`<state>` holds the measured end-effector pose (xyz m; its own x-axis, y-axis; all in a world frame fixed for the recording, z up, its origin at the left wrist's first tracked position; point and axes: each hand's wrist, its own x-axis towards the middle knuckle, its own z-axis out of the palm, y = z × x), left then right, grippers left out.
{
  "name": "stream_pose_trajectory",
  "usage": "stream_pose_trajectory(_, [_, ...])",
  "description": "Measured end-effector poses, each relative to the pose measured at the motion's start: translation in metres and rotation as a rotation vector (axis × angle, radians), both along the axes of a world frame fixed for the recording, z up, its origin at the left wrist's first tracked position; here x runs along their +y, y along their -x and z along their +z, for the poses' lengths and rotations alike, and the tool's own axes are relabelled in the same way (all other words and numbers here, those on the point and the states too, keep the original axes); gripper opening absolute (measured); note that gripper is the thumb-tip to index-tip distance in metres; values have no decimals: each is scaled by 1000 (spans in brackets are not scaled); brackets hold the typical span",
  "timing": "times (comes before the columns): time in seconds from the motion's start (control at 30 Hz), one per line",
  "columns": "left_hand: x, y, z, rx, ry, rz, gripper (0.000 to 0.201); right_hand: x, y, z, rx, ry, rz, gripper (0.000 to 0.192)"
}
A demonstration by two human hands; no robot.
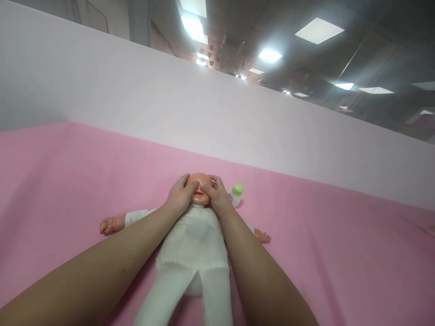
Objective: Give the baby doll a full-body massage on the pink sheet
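Doll (193, 240) lies face-up at lower centre on the pink sheet (68, 181); left hand (178, 195) and right hand (217, 194) cup its hard head, fingers spread flat, thumbs on the face. Likely light, with a limp cloth body: support head and torso. Green-capped bottle (236, 195) stands just right.

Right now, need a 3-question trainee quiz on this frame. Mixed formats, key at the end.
1. True or false: both hands rest on the doll's face.
2. Which colour is the bottle's cap? A red, B green, C blue.
3. Fill in: the doll lies on its back on a ___ cloth.

Key:
1. True. The left hand and right hand cup the face of the doll.
2. B. The small bottle beside the right hand has a green cap.
3. Pink; the cloth covers the surface.
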<state>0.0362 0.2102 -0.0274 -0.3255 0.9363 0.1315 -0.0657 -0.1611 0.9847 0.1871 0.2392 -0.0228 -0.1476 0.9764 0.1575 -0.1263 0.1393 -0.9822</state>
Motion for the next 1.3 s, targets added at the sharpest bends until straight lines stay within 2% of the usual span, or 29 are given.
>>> stream_pose_trajectory(0.1, [0, -1, 3, -27, 23, -25, 67, -4, 3, 4, -30, -15, -29, 65])
stream_pose_trajectory(0.43, [-6, -13, 24, -280, 104, -123, 73, -2, 6, 8, -70, 20, -151, 58])
stream_pose_trajectory(0.57, [-7, -14, 23, -334, 107, -121, 69, -4, 7, 6, 15, 22, -127, 54])
stream_pose_trajectory(0.8, [-12, -13, 28, -471, 94, -138, 61, -6, 8, 1, 98, 1, -212, 45])
stream_pose_trajectory(1.1, [-9, -9, 20, -506, 60, -118, 46, 5, 5, -13, 274, -1, -112, 40])
stream_pose_trajectory(1.3, [-5, -7, 14, -463, 24, -97, 40, 3, 5, -13, 302, 25, -80, 42])
